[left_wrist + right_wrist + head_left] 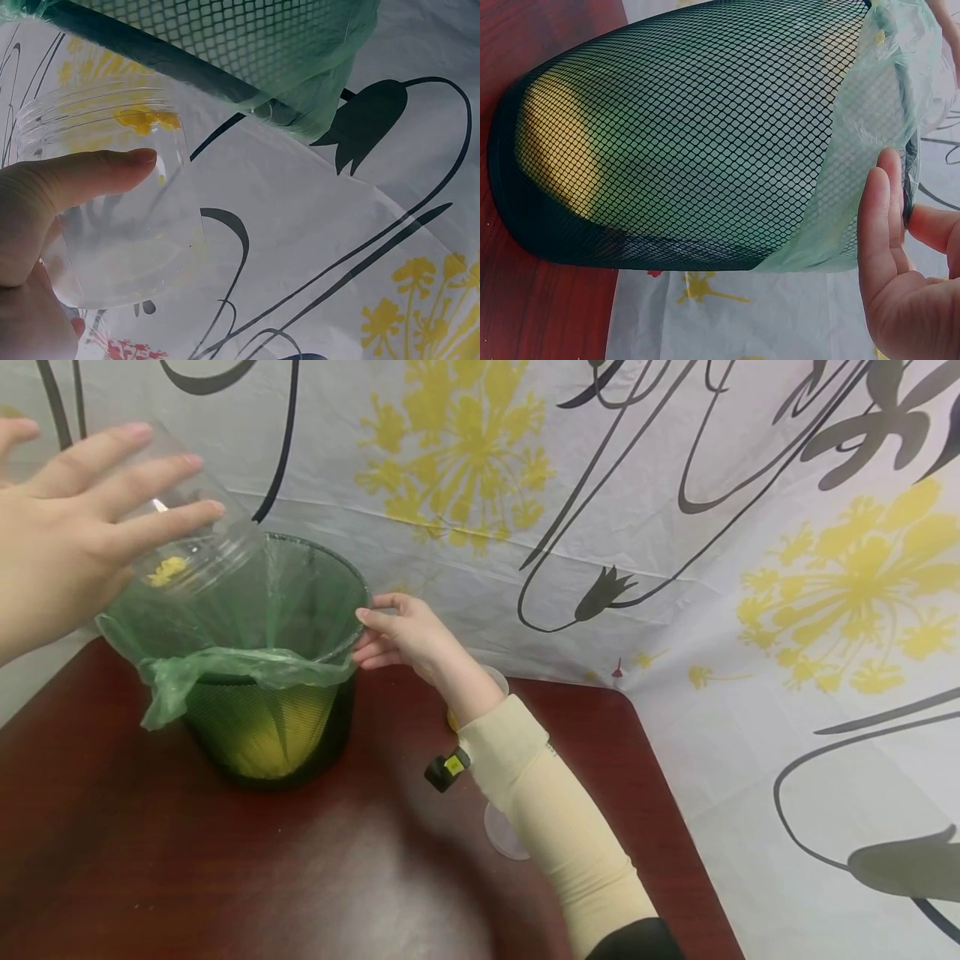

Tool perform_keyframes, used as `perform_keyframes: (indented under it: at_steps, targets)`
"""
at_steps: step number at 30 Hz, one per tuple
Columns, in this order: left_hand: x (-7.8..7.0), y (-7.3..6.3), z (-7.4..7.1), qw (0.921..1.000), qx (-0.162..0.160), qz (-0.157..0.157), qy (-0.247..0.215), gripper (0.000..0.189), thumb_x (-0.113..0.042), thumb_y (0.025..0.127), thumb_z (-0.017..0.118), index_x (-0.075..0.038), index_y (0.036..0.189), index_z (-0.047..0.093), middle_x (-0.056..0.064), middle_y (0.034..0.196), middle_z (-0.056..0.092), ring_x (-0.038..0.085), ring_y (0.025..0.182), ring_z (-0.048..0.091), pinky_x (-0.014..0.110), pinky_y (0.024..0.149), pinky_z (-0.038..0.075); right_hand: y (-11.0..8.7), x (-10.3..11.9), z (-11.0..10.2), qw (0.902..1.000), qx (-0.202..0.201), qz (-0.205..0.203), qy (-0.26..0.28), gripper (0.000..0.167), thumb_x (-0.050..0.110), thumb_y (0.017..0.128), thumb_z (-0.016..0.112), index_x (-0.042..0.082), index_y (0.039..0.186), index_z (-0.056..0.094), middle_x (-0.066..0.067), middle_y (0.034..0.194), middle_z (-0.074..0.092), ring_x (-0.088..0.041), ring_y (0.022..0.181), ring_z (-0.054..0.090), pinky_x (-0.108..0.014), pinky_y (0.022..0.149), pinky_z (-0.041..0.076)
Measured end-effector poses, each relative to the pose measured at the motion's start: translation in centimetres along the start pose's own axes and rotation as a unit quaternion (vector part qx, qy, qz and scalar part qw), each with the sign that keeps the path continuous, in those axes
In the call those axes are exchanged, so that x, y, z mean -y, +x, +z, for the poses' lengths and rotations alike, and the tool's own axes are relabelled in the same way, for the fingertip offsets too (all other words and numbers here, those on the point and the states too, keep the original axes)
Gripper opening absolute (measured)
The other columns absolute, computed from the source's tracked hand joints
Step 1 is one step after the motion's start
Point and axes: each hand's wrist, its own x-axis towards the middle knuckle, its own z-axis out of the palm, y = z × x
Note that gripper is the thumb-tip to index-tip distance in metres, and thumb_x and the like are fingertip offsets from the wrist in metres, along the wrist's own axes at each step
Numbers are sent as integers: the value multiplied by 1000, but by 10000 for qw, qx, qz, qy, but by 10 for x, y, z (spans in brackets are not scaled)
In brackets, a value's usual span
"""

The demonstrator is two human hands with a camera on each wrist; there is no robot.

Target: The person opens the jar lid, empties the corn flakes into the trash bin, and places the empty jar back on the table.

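My left hand holds a clear plastic jar tilted over the mesh waste bin, its mouth toward the bin's opening. Small yellow pieces sit inside near the jar's mouth. In the left wrist view the thumb lies across the jar's side. A green plastic bag lines the bin and folds over the rim, knotted at the front. My right hand pinches the bin's rim and bag edge on the right, thumb on one side and fingers on the other. Yellow contents show through the mesh low in the bin.
The bin stands on a dark red table. A clear round disc lies near the right forearm, and a partly hidden container with yellow in it stands behind the wrist. A flower-patterned curtain hangs behind the table and at its right.
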Motion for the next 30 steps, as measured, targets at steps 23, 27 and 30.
perform_keyframes:
  at_steps: [23, 27, 30]
  targets:
    - [2, 2, 1, 9970, 427, 372, 532, 95, 25, 77, 35, -32, 152, 24, -2, 157, 22, 23, 142, 21, 60, 107, 10, 0, -1, -1, 10000, 20, -15, -3, 54, 15, 97, 56, 5, 145, 32, -16, 74, 62, -24, 61, 65, -42, 71, 56]
    - [2, 1, 0, 9947, 655, 392, 692, 95, 25, 80, 31, -36, 153, 17, -2, 158, 18, 21, 142, 19, 58, 108, 12, -1, 0, 0, 10000, 28, -14, 3, 55, 15, 97, 56, 5, 145, 32, -16, 75, 63, -23, 61, 65, -40, 69, 57]
    - [4, 0, -1, 9901, 1052, 393, 846, 97, 26, 81, 26, -37, 153, 10, -2, 159, 12, 20, 143, 14, 60, 106, 14, -1, 0, -1, 10000, 40, -14, -6, 55, 15, 97, 56, 5, 145, 32, -16, 75, 63, -23, 61, 66, -40, 69, 56]
